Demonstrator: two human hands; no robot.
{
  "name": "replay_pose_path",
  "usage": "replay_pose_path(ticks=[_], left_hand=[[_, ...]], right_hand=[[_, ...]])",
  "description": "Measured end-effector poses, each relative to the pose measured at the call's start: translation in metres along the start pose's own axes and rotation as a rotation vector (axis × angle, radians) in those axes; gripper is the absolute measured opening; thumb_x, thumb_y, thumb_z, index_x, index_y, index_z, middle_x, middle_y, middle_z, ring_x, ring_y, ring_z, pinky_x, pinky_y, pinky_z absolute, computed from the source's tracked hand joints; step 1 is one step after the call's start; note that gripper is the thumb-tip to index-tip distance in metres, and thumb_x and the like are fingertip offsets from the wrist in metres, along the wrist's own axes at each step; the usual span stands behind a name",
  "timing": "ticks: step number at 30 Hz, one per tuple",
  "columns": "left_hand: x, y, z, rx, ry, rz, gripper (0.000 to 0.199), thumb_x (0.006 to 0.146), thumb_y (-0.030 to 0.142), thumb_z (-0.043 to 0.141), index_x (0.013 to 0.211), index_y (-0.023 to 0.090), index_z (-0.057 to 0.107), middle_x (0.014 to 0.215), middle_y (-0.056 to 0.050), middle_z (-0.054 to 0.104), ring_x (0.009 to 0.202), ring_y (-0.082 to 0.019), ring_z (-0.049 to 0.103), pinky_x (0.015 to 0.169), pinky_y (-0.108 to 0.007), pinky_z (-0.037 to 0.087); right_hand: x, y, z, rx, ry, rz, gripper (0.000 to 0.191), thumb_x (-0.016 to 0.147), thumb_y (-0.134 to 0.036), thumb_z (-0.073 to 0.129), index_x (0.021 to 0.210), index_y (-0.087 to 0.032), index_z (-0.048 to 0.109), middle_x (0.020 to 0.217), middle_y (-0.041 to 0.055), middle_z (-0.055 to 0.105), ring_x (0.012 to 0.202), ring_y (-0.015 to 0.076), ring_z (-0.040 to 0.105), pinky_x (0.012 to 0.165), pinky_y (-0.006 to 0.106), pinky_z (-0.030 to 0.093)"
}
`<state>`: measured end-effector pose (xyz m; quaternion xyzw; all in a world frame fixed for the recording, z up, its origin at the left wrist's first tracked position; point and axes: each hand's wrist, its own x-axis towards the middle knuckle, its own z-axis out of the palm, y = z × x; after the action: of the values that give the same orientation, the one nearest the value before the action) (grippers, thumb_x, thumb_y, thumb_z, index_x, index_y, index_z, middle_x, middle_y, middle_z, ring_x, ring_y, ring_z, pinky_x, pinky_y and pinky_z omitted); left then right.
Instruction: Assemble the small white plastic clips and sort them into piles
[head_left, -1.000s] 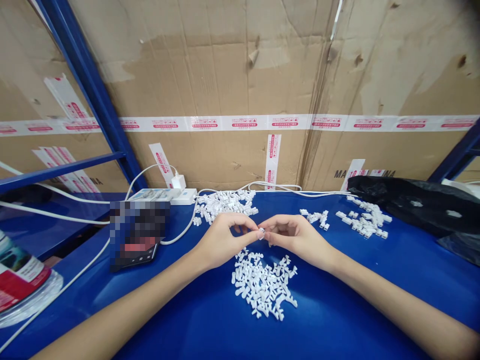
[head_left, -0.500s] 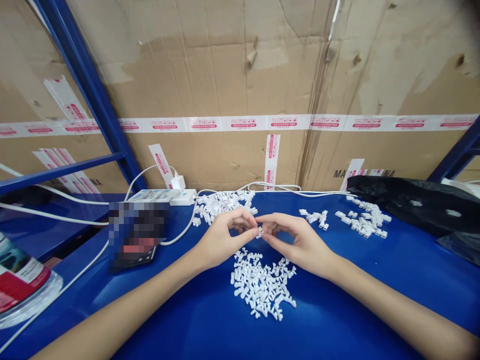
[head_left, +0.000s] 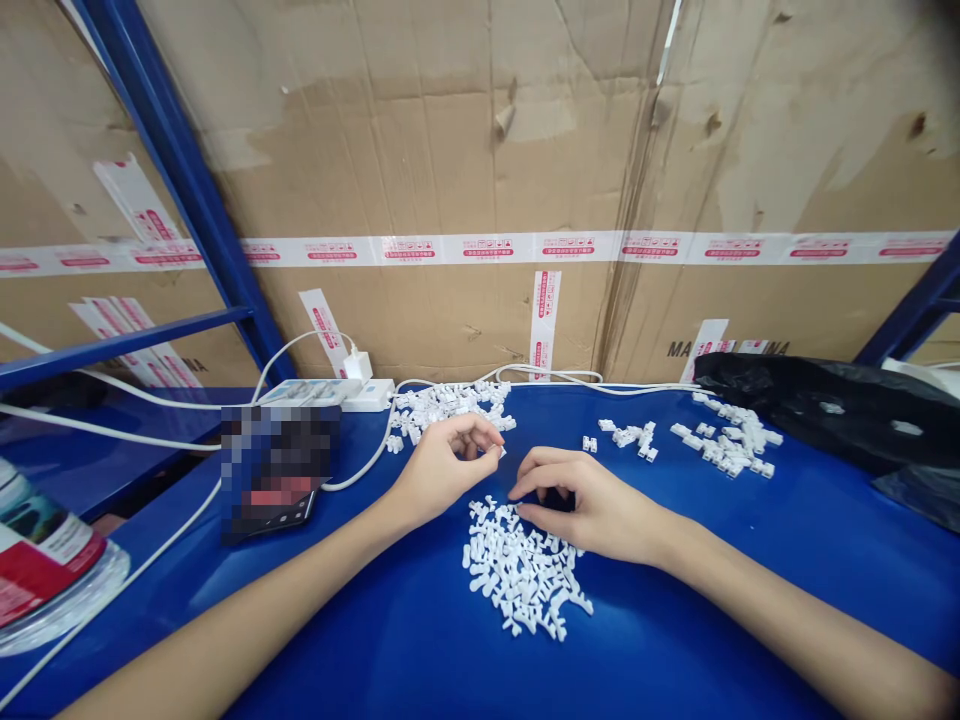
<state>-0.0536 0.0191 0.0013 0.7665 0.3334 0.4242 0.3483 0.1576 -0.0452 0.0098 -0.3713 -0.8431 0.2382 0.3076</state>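
My left hand (head_left: 450, 468) is closed in a pinch above the blue tabletop, holding a small white plastic block (head_left: 502, 452) that looks like a wire connector housing. Only a corner of it shows past the fingertips. Lower and to the right, my right hand (head_left: 592, 500) has thumb and forefinger closed on a small white plastic lever (head_left: 515, 505) at the top edge of a pile of loose white levers (head_left: 525, 570). Behind my left hand lies a heap of white housings (head_left: 450, 402). Beyond my right knuckles sits a small two-part white block (head_left: 590, 443).
Further right lie a few white blocks (head_left: 634, 436), a larger group of blocks (head_left: 731, 440) and a black plastic bag (head_left: 817, 410). On the left are a power strip (head_left: 367, 395), a phone (head_left: 277, 510), cables and a clear jar (head_left: 52, 570). Cardboard (head_left: 450, 150) stands behind.
My hands have parted. The right one moved down to the lever pile, while the left stays raised with a white block. A two-part block now shows where my right hand was.
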Motion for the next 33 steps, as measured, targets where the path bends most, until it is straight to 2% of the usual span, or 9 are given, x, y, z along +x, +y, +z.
replay_pose_path(ticks=[5,9,11,16,20,24,29,33], left_hand=[[-0.0029,0.0033,0.0049,0.054,-0.061,0.008,0.014,0.077,0.016,0.064,0.089,0.015,0.071,0.069,0.001,0.06,0.058,-0.009,0.046,0.057,-0.022,0.039],[-0.0031,0.0046,0.0069,0.077,-0.072,0.015,0.015,0.078,0.017,0.064,0.089,0.014,0.073,0.067,0.001,0.059,0.058,-0.009,0.044,0.056,-0.023,0.038],[-0.0029,0.0052,0.007,0.079,-0.08,0.013,0.016,0.08,0.019,0.064,0.091,0.013,0.074,0.07,-0.001,0.062,0.059,-0.009,0.045,0.057,-0.023,0.039],[-0.0028,0.0064,0.0064,0.083,-0.121,-0.032,0.031,0.087,0.027,0.061,0.112,0.013,0.074,0.084,-0.006,0.069,0.067,-0.013,0.054,0.061,-0.026,0.044],[-0.0026,0.0059,0.0061,0.139,-0.163,-0.006,0.026,0.089,0.029,0.061,0.105,0.015,0.077,0.092,-0.008,0.072,0.073,-0.015,0.059,0.062,-0.027,0.045],[-0.0028,0.005,0.0066,0.049,-0.17,-0.069,0.027,0.089,0.03,0.063,0.105,0.014,0.076,0.097,-0.01,0.073,0.081,-0.018,0.064,0.068,-0.029,0.049],[-0.0033,0.0049,0.0073,-0.159,-0.185,-0.143,0.033,0.086,0.031,0.069,0.114,0.013,0.067,0.091,-0.007,0.072,0.081,-0.017,0.067,0.074,-0.031,0.052],[-0.0022,0.0047,0.0062,-0.209,-0.191,-0.18,0.023,0.084,0.031,0.073,0.097,0.013,0.068,0.086,-0.006,0.072,0.077,-0.014,0.065,0.072,-0.027,0.051]], right_hand=[[0.0008,0.0019,0.0016,-0.021,-0.029,0.003,0.017,0.092,-0.024,0.066,0.105,-0.023,0.077,0.101,0.0053,0.067,0.082,0.0147,0.064,0.072,0.028,0.051],[0.0007,0.0026,0.001,-0.065,-0.043,-0.029,0.014,0.093,-0.023,0.065,0.1,-0.02,0.077,0.099,0.0057,0.065,0.088,0.0156,0.063,0.077,0.028,0.051],[0.0002,0.0028,0.0004,-0.081,-0.05,-0.04,0.013,0.095,-0.021,0.063,0.097,-0.019,0.075,0.099,0.0056,0.065,0.086,0.0148,0.063,0.076,0.028,0.051],[-0.0007,0.0026,-0.0013,-0.133,-0.042,-0.063,0.012,0.096,-0.018,0.059,0.095,-0.018,0.071,0.093,0.0042,0.065,0.076,0.0126,0.059,0.07,0.027,0.049],[0.0003,0.0031,-0.0029,-0.162,-0.023,-0.096,0.013,0.097,-0.017,0.056,0.096,-0.018,0.069,0.09,0.0041,0.067,0.076,0.0135,0.06,0.07,0.028,0.05],[0.0009,0.0044,-0.0043,-0.17,0.027,-0.147,0.015,0.097,-0.015,0.055,0.098,-0.017,0.07,0.094,0.0058,0.07,0.082,0.0154,0.065,0.074,0.03,0.052],[0.0021,0.0047,-0.005,-0.129,0.187,-0.196,0.015,0.098,-0.018,0.058,0.102,-0.02,0.073,0.099,0.0057,0.073,0.089,0.016,0.068,0.079,0.029,0.054],[0.0027,0.0059,-0.0052,-0.123,0.213,-0.208,0.016,0.098,-0.018,0.058,0.099,-0.02,0.074,0.096,0.0052,0.073,0.086,0.0155,0.068,0.078,0.03,0.055]])
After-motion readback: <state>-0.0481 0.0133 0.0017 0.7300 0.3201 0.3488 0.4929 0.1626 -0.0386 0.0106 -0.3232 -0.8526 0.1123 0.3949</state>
